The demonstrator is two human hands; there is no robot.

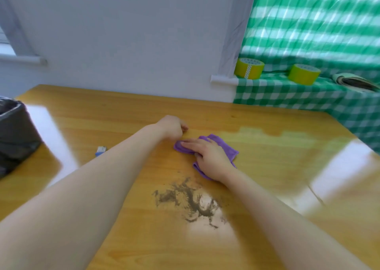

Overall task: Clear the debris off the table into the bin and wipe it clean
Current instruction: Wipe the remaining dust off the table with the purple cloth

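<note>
Debris (191,204) near cloth (226,146) under right hand (209,157)

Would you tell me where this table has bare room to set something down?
Bare wood runs along the far edge of the table by the wall, and right of the purple cloth. The middle is crowded: left hand, right hand, dirt smear. The bin and a small blue item take the left.
</note>
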